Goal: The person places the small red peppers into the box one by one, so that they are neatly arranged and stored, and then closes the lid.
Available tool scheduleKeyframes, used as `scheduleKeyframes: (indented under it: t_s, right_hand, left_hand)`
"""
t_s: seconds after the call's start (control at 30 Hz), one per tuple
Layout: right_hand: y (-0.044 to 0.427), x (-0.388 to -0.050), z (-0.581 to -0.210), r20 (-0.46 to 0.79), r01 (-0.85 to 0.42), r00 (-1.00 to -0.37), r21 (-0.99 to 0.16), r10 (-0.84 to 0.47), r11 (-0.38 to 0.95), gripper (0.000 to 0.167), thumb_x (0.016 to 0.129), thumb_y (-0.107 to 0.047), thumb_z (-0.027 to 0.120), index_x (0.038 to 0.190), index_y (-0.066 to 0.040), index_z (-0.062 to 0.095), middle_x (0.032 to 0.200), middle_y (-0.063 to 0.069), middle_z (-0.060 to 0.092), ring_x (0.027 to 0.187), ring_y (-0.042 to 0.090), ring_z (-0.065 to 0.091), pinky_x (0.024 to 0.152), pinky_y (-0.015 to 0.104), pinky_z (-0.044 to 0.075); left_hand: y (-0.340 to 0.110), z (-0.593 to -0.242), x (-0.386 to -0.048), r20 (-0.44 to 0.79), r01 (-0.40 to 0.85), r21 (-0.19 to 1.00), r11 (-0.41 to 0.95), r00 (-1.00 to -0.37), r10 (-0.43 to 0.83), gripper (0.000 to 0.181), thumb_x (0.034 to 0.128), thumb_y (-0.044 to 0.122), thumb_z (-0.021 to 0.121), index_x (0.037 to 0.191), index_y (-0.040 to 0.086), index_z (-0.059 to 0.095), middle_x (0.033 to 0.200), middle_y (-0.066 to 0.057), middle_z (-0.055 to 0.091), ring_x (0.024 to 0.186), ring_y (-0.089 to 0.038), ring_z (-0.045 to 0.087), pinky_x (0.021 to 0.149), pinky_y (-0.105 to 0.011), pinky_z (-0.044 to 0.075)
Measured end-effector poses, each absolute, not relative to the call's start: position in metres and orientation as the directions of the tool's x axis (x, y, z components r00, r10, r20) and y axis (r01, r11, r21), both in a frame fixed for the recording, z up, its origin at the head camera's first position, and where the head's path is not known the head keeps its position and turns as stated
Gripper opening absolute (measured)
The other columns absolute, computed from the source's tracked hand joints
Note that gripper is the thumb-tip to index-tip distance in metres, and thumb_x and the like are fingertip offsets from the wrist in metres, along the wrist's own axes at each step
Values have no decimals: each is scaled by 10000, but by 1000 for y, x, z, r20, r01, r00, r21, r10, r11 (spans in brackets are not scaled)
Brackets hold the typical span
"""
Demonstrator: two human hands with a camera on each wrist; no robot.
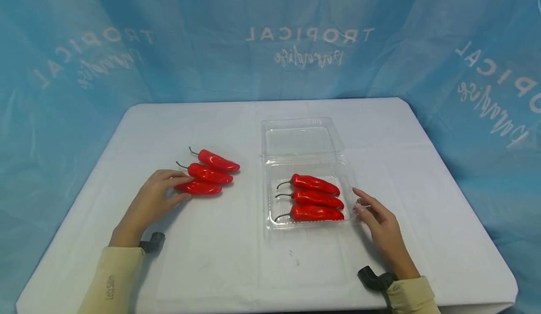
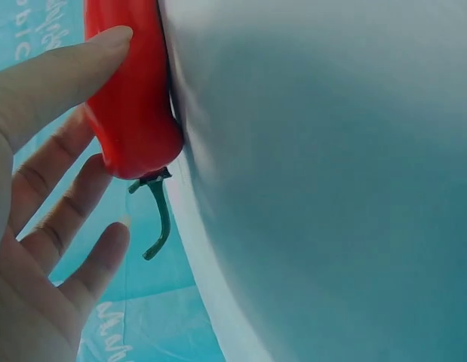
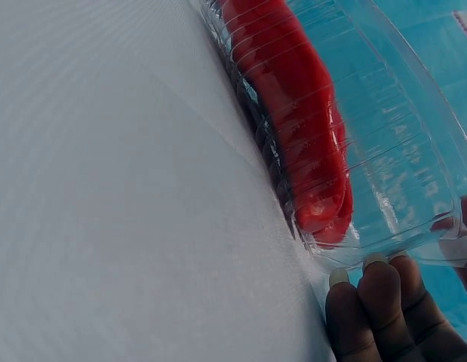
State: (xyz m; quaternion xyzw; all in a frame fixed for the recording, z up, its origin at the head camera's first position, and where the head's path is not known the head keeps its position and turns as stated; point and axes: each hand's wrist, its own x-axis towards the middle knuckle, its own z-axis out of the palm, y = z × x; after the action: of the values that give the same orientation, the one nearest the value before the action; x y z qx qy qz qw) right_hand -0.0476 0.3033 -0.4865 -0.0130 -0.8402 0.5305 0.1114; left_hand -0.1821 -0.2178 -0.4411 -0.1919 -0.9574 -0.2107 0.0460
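Note:
At the left of the table, my left hand [image 1: 154, 201] pinches the nearest of three red chili peppers [image 1: 203, 188] by its stem end. In the left wrist view, the thumb lies across this pepper [image 2: 135, 128] with fingers behind it; its green stem hangs free. Two more peppers lie just beyond, a middle one [image 1: 210, 173] and a far one [image 1: 218, 160]. My right hand [image 1: 382, 229] holds the right rim of a clear plastic clamshell box [image 1: 304, 226]. Inside its base lie three red peppers [image 1: 317, 198] in a row, stems to the left.
The box's lid [image 1: 297, 140] is folded back, away from me. A white cloth [image 1: 203, 262] covers the table, and a blue printed curtain [image 1: 211, 46] hangs behind and at both sides.

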Motion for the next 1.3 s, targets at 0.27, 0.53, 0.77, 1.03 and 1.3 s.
scheduleKeyframes:
  t_s: [0.27,0.53,0.77,1.03,1.3]
  right_hand:
    - [302,-48,-487,170,-94,-975,-897,142,431,412,1054,-176,580,1466,-196,578,1155,76,628,898,152,635,810,165,539]
    - [303,-46,-487,161,-90,-977,-907,143,412,413,1055,-174,576,1468,-178,574,1170,80,617,911,162,638,822,158,535]
    - [303,-47,-486,157,-86,-978,-904,139,418,418,1058,-187,573,1476,-187,565,1184,85,620,916,156,638,825,160,540]
    - [303,-47,-488,172,-107,-976,-912,133,395,415,1052,-145,576,1467,-160,573,1176,92,612,914,159,642,823,160,537]
    - [304,-47,-488,178,-110,-975,-905,130,412,418,1055,-153,572,1472,-178,570,1181,100,617,913,138,641,825,158,539]
  left_hand:
    - [-218,-440,-179,147,369,417,831,-929,339,549,769,90,906,1282,119,713,1289,-152,602,1232,-376,536,899,-582,554]
    - [-220,-443,-181,137,383,456,803,-922,362,531,774,74,900,1269,138,720,1235,-117,644,1164,-340,598,891,-552,567]
    - [-222,-443,-180,123,383,456,803,-921,369,558,781,73,893,1302,146,705,1311,-145,655,1253,-385,556,924,-586,540]
    - [-223,-443,-179,105,369,470,802,-925,364,562,791,88,890,1316,150,696,1293,-130,675,1231,-369,590,938,-582,534]
    - [-223,-445,-177,114,370,480,795,-925,362,568,785,105,899,1313,145,694,1276,-121,678,1184,-349,621,902,-560,559]
